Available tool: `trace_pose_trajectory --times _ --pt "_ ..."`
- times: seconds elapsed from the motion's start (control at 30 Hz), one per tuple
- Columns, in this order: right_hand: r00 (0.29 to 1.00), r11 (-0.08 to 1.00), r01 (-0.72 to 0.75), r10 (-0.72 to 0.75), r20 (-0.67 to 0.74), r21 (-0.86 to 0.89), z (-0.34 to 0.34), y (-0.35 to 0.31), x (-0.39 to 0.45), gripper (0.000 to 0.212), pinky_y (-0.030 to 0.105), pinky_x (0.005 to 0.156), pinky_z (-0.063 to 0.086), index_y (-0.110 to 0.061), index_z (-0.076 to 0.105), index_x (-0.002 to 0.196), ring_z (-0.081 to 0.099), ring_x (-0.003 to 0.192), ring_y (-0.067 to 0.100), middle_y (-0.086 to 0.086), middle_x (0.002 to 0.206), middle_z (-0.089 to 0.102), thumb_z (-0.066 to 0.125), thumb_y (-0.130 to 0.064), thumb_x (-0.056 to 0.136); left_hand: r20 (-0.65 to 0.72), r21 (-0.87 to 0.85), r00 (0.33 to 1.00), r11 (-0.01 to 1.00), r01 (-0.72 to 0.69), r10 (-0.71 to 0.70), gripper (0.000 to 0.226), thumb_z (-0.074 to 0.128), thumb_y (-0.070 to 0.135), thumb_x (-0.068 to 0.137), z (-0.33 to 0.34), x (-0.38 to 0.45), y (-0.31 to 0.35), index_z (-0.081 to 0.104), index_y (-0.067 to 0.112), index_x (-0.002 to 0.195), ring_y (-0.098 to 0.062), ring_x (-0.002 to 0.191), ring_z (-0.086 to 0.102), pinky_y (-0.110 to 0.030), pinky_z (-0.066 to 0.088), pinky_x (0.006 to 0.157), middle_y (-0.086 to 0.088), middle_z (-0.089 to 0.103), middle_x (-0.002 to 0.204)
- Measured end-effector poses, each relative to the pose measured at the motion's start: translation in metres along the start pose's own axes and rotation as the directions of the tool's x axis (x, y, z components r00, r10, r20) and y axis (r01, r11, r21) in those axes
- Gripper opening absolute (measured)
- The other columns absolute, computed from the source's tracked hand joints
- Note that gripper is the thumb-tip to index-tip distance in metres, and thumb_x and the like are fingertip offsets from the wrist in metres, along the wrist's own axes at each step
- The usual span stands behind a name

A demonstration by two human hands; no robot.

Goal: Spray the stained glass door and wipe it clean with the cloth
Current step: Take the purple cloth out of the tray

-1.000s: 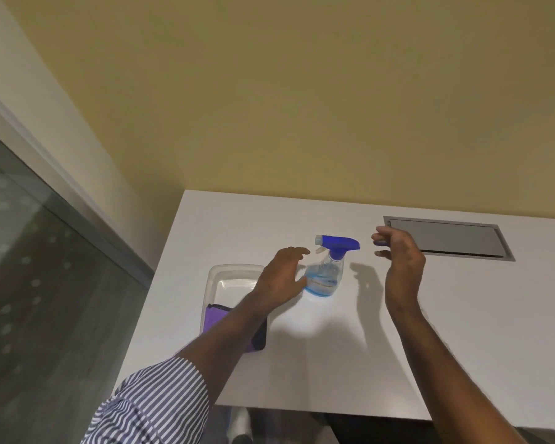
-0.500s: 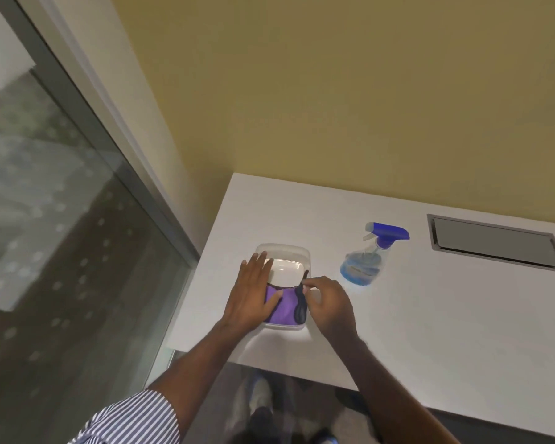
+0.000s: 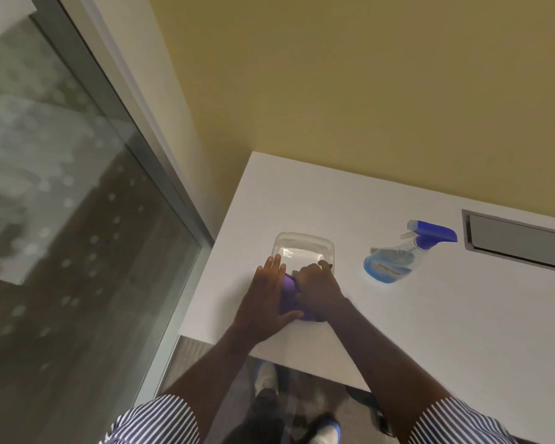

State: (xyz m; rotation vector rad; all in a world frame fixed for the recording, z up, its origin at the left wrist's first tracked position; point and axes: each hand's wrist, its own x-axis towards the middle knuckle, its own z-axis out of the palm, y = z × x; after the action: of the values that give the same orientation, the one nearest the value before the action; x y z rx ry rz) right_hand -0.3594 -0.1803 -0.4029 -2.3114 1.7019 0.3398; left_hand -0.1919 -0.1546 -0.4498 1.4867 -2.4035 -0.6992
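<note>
A purple cloth [image 3: 288, 294] lies in a clear plastic tray [image 3: 303, 243] near the white table's left front corner. My left hand [image 3: 266, 299] lies flat with straight fingers on the tray's left side and the cloth. My right hand [image 3: 318, 288] is curled over the cloth and grips it; most of the cloth is hidden under both hands. A spray bottle [image 3: 394, 261] with blue liquid and a blue trigger head stands to the right of the tray, untouched. The glass door [image 3: 71, 219], speckled with pale spots, fills the left of the view.
The white table [image 3: 430, 331] abuts a yellow wall. A grey recessed panel [image 3: 519, 240] sits in the tabletop at the far right. The door's metal frame [image 3: 148, 139] runs next to the table's left edge. My shoes show on the floor below.
Both hands left the spray bottle and came to the tray. My right hand went from pinching at the tray's edge to closing over the purple cloth. The view swung left toward the door.
</note>
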Motion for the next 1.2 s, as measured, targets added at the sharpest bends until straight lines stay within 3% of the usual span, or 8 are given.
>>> trace_pose_trajectory --times 0.17,0.33,0.67,0.73,0.83,0.93,1.1,1.2 --pt "0.98 0.997 -0.079 0.074 0.186 0.018 0.01 -0.005 0.017 0.036 0.055 0.122 0.009 -0.016 0.063 0.122 0.052 0.126 0.03 0.009 0.124 0.064 0.053 -0.032 0.091 -0.026 0.043 0.999 0.998 -0.044 0.045 0.101 0.046 0.082 0.088 0.002 -0.001 -0.004 0.019 0.017 0.161 -0.024 0.16 0.01 -0.053 0.026 0.125 -0.003 0.012 0.172" --pt "0.977 0.997 -0.07 0.063 0.202 0.03 0.009 0.0 0.025 0.035 0.059 0.123 0.0 -0.017 0.067 0.115 0.047 0.13 0.03 0.01 0.125 0.059 0.054 -0.031 0.086 -0.033 0.073 0.998 0.996 -0.059 0.061 0.106 0.042 0.08 0.091 0.003 -0.003 -0.005 0.002 0.012 0.163 -0.026 0.16 0.002 -0.054 0.026 0.124 -0.009 0.001 0.172" --pt "0.998 0.975 -0.057 0.064 -0.023 0.216 0.019 0.003 0.01 0.024 0.047 0.118 0.006 -0.028 0.058 0.096 0.061 0.107 0.017 -0.01 0.09 0.066 0.044 -0.047 0.09 -0.094 -0.075 0.99 0.99 -0.115 0.108 0.109 0.048 0.077 0.09 0.006 -0.004 -0.006 -0.016 0.025 0.161 -0.024 0.16 0.004 -0.055 0.03 0.123 0.0 -0.012 0.172" --pt "0.995 0.949 -0.06 0.081 -0.054 0.309 0.011 0.001 0.005 0.021 0.042 0.116 0.008 -0.025 0.059 0.096 0.062 0.104 0.017 -0.007 0.092 0.068 0.051 -0.043 0.089 -0.123 -0.158 0.987 0.98 -0.123 0.104 0.11 0.053 0.076 0.089 0.006 -0.003 -0.006 -0.017 0.03 0.16 -0.025 0.16 0.007 -0.055 0.032 0.122 0.005 -0.013 0.172" --pt "0.988 0.913 -0.046 0.101 -0.116 0.406 0.001 -0.003 -0.002 0.019 0.042 0.115 0.027 -0.02 0.062 0.1 0.062 0.103 0.02 0.0 0.098 0.07 0.061 -0.036 0.09 -0.127 -0.279 0.991 0.957 -0.086 0.052 0.112 0.059 0.073 0.088 0.006 -0.001 -0.005 -0.02 0.036 0.158 -0.023 0.16 0.008 -0.055 0.033 0.122 0.006 -0.013 0.172" --pt "0.982 0.88 -0.036 0.119 -0.147 0.474 -0.005 -0.006 -0.006 0.023 0.028 0.098 0.038 -0.014 0.062 0.111 0.059 0.106 0.022 0.005 0.108 0.069 0.063 -0.028 0.092 -0.123 -0.361 0.992 0.932 -0.044 -0.001 0.118 0.065 0.07 0.085 0.008 0.0 -0.003 -0.022 0.039 0.157 -0.018 0.16 0.006 -0.053 0.032 0.123 0.007 -0.013 0.172" --pt "0.981 0.763 -0.022 0.142 -0.135 0.646 -0.01 -0.005 -0.011 0.029 0.031 0.088 0.051 -0.008 0.062 0.114 0.065 0.1 0.025 0.008 0.106 0.07 0.07 -0.023 0.091 -0.126 -0.513 0.973 0.852 0.103 -0.193 0.127 0.085 0.052 0.076 0.021 -0.003 -0.008 -0.016 0.053 0.154 0.004 0.153 0.02 -0.056 0.038 0.119 0.037 0.001 0.164" --pt "0.985 0.733 -0.03 0.137 -0.103 0.679 -0.013 -0.002 -0.014 0.034 0.029 0.086 0.05 -0.004 0.062 0.114 0.067 0.1 0.028 0.012 0.105 0.07 0.076 -0.021 0.088 -0.089 -0.556 0.969 0.819 0.143 -0.23 0.124 0.078 0.071 0.073 0.029 -0.006 -0.01 -0.014 0.054 0.154 -0.014 0.155 0.026 -0.055 0.038 0.119 0.034 0.005 0.165"
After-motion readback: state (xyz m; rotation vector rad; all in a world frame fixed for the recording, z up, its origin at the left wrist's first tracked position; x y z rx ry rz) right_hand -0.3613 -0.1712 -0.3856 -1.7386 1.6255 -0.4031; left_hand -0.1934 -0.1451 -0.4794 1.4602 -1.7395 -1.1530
